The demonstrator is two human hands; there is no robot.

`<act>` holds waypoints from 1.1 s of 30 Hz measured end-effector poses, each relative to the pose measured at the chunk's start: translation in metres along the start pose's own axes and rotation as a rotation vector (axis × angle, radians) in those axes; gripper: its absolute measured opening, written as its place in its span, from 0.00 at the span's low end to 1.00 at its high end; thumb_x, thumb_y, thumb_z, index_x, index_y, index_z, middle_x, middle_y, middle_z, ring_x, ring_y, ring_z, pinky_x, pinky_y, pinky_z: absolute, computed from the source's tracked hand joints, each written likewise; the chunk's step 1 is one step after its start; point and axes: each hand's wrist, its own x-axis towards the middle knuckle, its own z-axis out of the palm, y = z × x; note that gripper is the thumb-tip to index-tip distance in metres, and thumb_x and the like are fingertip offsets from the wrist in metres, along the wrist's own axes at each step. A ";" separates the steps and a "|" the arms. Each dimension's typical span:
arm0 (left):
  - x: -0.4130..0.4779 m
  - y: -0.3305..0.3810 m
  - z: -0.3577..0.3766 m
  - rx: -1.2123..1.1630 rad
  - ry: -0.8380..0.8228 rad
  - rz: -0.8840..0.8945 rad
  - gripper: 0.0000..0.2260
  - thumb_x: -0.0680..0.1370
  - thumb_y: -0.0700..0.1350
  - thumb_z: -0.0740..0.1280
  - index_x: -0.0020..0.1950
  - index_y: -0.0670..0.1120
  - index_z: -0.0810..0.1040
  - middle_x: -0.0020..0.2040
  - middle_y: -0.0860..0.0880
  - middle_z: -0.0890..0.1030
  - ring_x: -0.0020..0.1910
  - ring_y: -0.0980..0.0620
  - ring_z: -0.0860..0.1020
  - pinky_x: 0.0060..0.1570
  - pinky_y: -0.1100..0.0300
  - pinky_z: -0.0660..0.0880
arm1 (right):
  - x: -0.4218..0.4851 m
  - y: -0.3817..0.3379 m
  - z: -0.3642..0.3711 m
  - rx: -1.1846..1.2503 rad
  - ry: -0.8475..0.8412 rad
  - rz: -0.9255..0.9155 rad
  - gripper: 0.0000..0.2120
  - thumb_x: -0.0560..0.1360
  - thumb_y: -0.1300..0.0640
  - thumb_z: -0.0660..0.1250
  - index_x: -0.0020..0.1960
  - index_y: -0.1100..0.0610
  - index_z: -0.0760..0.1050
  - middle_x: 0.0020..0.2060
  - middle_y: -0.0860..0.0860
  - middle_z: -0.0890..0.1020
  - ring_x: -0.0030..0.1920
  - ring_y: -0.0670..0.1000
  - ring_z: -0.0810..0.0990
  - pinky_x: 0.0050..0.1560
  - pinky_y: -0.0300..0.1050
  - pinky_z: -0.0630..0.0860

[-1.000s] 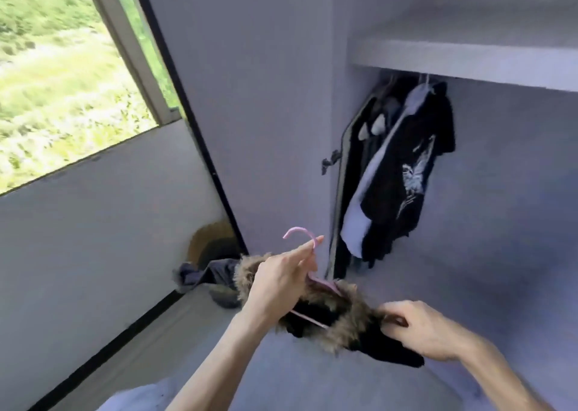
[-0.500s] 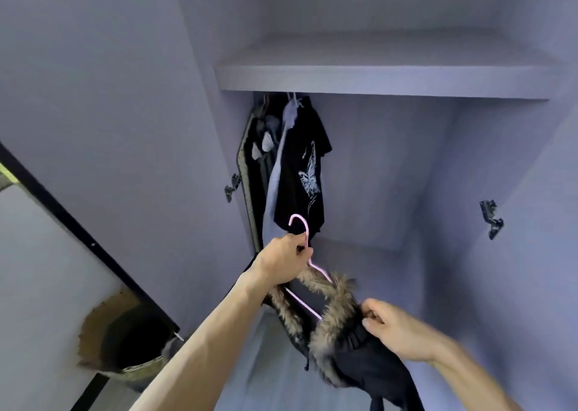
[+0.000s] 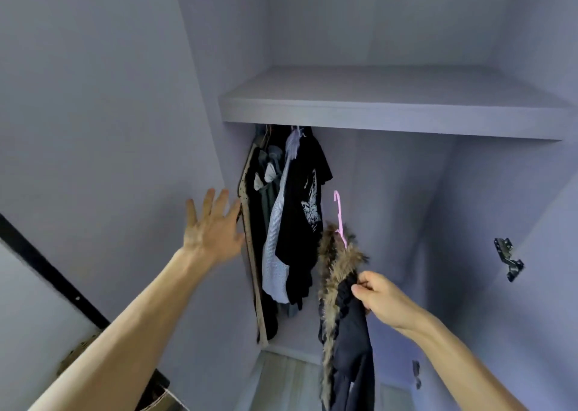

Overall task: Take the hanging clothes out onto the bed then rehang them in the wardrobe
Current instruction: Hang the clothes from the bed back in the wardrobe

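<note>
My right hand (image 3: 380,293) grips a dark jacket with a fur-trimmed collar (image 3: 339,270) at the shoulder, and the jacket hangs down below it. A pink hanger (image 3: 339,213) sticks up out of the collar, its hook free in the air. My left hand (image 3: 212,226) is spread open with straight fingers, raised beside the left edge of the hanging clothes and holding nothing. Several dark garments and a striped shirt (image 3: 291,216) hang under the wardrobe shelf (image 3: 391,116) at the far left of the compartment. The rail itself is hidden behind the shelf.
The wardrobe's left side wall (image 3: 200,97) stands close to my left hand. A door hinge (image 3: 508,259) sits on the right inner wall. A woven basket (image 3: 156,392) stands on the floor at lower left. Inside the wardrobe, the space right of the hanging clothes holds nothing.
My left hand let go of the pink hanger and rose, opening wide. My right hand lifted the jacket higher toward the hanging clothes. The view tilted up into the wardrobe.
</note>
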 end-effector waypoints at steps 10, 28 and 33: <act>0.059 -0.084 0.009 0.441 0.277 -0.132 0.36 0.80 0.58 0.56 0.81 0.48 0.40 0.80 0.46 0.34 0.78 0.47 0.33 0.68 0.42 0.21 | 0.176 -0.094 -0.055 -0.112 0.253 -0.041 0.17 0.84 0.55 0.54 0.71 0.60 0.62 0.57 0.58 0.75 0.55 0.55 0.76 0.57 0.53 0.72; 0.078 -0.085 0.039 0.553 0.456 -0.169 0.33 0.79 0.56 0.51 0.82 0.49 0.48 0.82 0.45 0.43 0.81 0.45 0.44 0.76 0.38 0.37 | 0.346 -0.110 -0.053 -0.378 0.288 -0.127 0.23 0.79 0.64 0.56 0.74 0.63 0.60 0.61 0.62 0.72 0.53 0.59 0.75 0.51 0.49 0.73; 0.078 -0.083 0.041 0.582 0.424 -0.209 0.32 0.81 0.56 0.50 0.82 0.49 0.42 0.82 0.46 0.40 0.81 0.44 0.41 0.75 0.38 0.35 | 0.364 -0.122 -0.035 -0.497 0.260 -0.153 0.24 0.80 0.63 0.56 0.74 0.68 0.58 0.66 0.66 0.69 0.60 0.66 0.75 0.56 0.54 0.74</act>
